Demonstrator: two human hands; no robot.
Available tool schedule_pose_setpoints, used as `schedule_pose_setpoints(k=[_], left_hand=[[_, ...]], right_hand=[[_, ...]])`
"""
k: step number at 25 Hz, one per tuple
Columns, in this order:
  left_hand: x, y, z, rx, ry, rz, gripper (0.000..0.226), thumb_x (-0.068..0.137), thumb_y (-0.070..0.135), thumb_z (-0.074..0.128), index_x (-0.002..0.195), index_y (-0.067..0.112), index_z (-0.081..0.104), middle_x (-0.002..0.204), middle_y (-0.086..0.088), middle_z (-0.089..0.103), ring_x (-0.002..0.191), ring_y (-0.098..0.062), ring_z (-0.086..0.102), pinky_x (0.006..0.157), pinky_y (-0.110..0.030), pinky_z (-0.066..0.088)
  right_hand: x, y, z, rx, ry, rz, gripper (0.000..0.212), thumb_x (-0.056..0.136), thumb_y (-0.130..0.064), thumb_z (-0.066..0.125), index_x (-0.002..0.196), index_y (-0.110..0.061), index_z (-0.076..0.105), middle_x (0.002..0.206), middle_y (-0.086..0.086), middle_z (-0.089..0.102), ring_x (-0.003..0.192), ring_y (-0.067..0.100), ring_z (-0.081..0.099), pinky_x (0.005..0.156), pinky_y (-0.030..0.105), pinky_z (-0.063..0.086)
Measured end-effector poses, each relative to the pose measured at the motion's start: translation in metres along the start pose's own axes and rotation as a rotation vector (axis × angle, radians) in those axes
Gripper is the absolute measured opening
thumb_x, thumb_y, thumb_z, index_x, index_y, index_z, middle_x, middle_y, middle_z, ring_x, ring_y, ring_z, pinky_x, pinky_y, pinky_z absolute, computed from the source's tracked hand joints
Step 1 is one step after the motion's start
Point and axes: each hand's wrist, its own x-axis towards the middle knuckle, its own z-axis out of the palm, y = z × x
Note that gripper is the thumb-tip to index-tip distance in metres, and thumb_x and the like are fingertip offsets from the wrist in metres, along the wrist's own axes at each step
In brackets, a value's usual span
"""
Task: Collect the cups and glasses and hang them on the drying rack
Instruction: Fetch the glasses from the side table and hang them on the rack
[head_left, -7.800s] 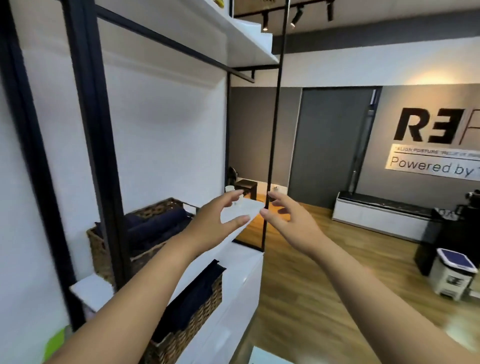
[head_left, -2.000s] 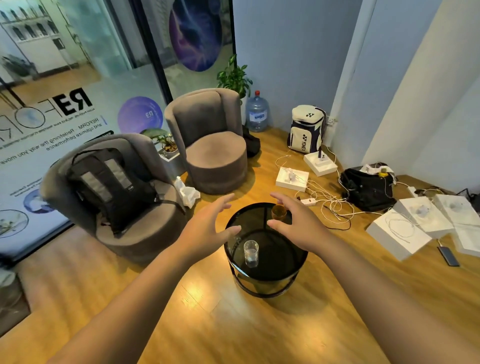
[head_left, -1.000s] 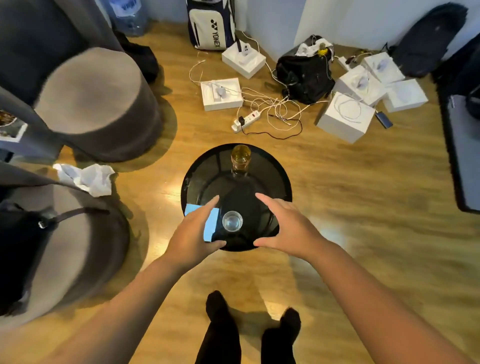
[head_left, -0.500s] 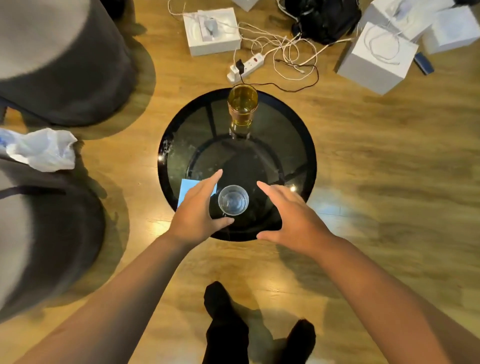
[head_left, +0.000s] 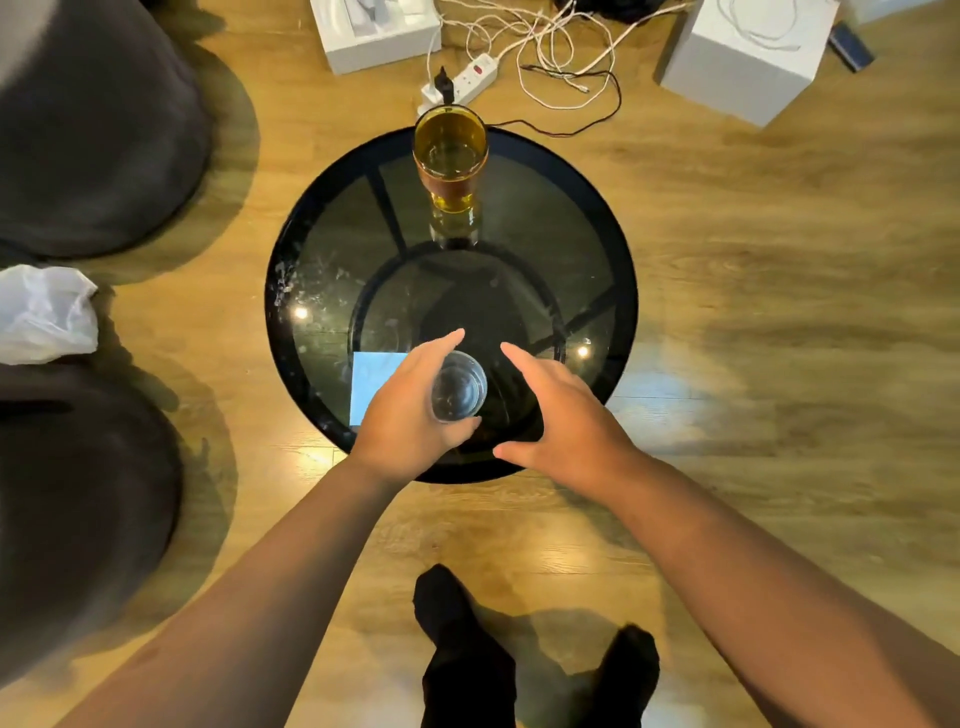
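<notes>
A small clear glass (head_left: 459, 385) stands near the front edge of the round black glass table (head_left: 597, 249). My left hand (head_left: 410, 410) wraps it from the left, with the thumb against its near side and the fingers along its far side. Just right of the glass, my right hand (head_left: 561, 410) hovers with spread, straight fingers and holds nothing. A taller amber glass (head_left: 451, 156) stands upright at the table's far edge. No drying rack is in view.
A light blue card (head_left: 371, 379) lies on the table under my left hand. Grey armchairs (head_left: 98, 130) stand at the left beside a crumpled white bag (head_left: 44, 312). White boxes (head_left: 748, 57), a power strip (head_left: 462, 78) and tangled cables lie on the wooden floor beyond.
I have leaned in over the table. My left hand has closed in around the clear glass, and my right hand has moved up beside it.
</notes>
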Motion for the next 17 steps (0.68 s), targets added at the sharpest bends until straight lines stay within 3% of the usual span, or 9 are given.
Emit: schedule_pose_setpoints(k=[5, 8, 12, 17], left_hand=[[-0.010, 0.006, -0.005, -0.036, 0.073, -0.035, 0.092, 0.073, 0.032, 0.094, 0.149, 0.047, 0.044, 0.134, 0.034, 0.053, 0.125, 0.016, 0.047, 0.104, -0.019, 0.045], [-0.012, 0.030, -0.019, -0.054, 0.067, 0.011, 0.095, 0.071, 0.037, 0.093, 0.150, 0.050, 0.042, 0.133, 0.031, 0.056, 0.127, 0.012, 0.051, 0.101, -0.016, 0.043], [-0.010, 0.093, -0.049, 0.017, 0.066, 0.122, 0.097, 0.068, 0.047, 0.088, 0.151, 0.051, 0.038, 0.132, 0.029, 0.057, 0.125, 0.010, 0.053, 0.098, -0.013, 0.044], [-0.016, 0.187, -0.101, 0.087, 0.050, 0.241, 0.101, 0.071, 0.048, 0.088, 0.155, 0.052, 0.032, 0.134, 0.027, 0.057, 0.125, 0.006, 0.053, 0.101, -0.022, 0.052]], right_hand=[[-0.005, 0.001, -0.001, 0.011, 0.003, 0.023, 0.111, 0.083, -0.036, 0.088, 0.165, -0.043, 0.014, 0.162, -0.009, 0.036, 0.149, 0.016, 0.033, 0.111, 0.041, 0.046], [-0.011, -0.007, -0.011, 0.064, 0.016, 0.026, 0.114, 0.079, -0.040, 0.091, 0.165, -0.043, 0.016, 0.161, -0.009, 0.038, 0.149, 0.015, 0.035, 0.112, 0.043, 0.046], [-0.027, -0.035, -0.044, 0.195, 0.091, 0.005, 0.108, 0.073, -0.040, 0.095, 0.160, -0.039, 0.031, 0.157, -0.010, 0.044, 0.145, 0.015, 0.041, 0.114, 0.045, 0.045], [-0.065, -0.073, -0.108, 0.317, 0.257, -0.004, 0.096, 0.074, -0.033, 0.095, 0.153, -0.037, 0.042, 0.150, -0.012, 0.052, 0.136, 0.013, 0.050, 0.109, 0.043, 0.052]])
